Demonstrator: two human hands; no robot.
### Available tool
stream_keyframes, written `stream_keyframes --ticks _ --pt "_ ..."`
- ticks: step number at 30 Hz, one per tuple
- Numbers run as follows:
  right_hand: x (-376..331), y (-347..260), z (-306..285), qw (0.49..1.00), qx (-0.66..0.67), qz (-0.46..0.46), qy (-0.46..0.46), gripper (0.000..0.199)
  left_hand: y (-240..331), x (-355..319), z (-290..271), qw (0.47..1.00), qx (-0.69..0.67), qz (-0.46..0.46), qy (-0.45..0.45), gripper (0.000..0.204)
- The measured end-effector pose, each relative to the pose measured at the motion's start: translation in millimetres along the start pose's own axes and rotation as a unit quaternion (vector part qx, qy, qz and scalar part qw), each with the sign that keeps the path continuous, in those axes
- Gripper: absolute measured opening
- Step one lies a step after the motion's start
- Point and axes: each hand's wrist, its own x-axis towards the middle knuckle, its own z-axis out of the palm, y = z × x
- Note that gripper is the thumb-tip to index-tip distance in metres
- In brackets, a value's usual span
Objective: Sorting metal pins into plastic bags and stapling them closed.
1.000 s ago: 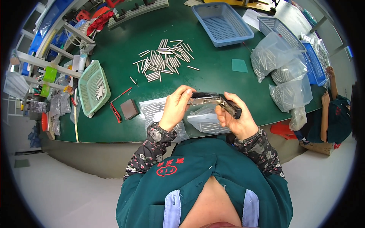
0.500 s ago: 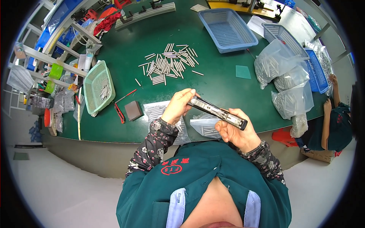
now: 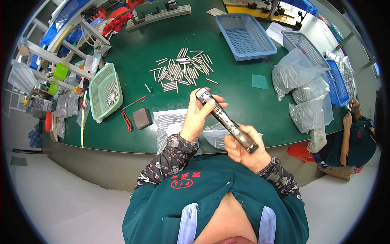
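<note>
Both hands hold a dark stapler (image 3: 230, 124) with metal inner parts, slanting from upper left to lower right above the table's near edge. My left hand (image 3: 198, 116) grips its far end, thumb lying across the metal part. Around the near end are closed the fingers of my right hand (image 3: 248, 151). Below the hands lie a clear bag (image 3: 165, 126) of metal pins and another plastic bag (image 3: 212, 137) with pins, partly hidden by the stapler and right hand. Beyond the hands, a loose pile of short metal pins (image 3: 183, 69) is spread on the green table (image 3: 239, 97).
A green basket (image 3: 94, 99) with pins stands left, near a red-handled tool (image 3: 127, 120) and a brown block (image 3: 141, 118). A blue basket (image 3: 243, 53) sits at the back. Filled bags (image 3: 310, 112) crowd the right side, where another person (image 3: 349, 138) works.
The stapler has turned to a steeper slant. My left hand has moved right and its thumb now lies over the metal part; my right hand has shifted slightly lower and left.
</note>
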Motion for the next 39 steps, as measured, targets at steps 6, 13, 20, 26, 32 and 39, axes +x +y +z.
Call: stream_keyframes --ticks 6,13,20,26,32,39 --pt "2.0 4.4 2.5 0.994 -0.091 0.051 -0.024 0.034 7.5 1.3 11.9 0.998 0.018 0.062 -0.029 0.041" --pt "0.5 6.8 -0.8 0.994 -0.089 0.058 -0.025 0.037 7.2 1.0 16.6 0.997 -0.002 0.055 -0.053 0.051" --pt "-1.0 9.0 7.5 0.988 -0.147 0.046 0.010 0.050 5.0 -3.1 17.2 0.992 0.072 0.085 -0.053 0.053" --pt "-0.5 10.8 1.4 0.976 -0.194 0.100 -0.024 0.037 1.1 -5.3 22.8 0.993 0.071 0.067 -0.059 0.056" --pt "1.2 1.8 10.9 0.947 -0.316 0.043 -0.026 0.043 5.5 1.2 20.2 0.991 -0.119 0.037 -0.046 0.056" --pt "11.3 0.0 -4.5 0.844 -0.526 -0.101 0.013 0.048 12.0 9.2 12.3 0.986 -0.142 0.039 -0.082 0.061"
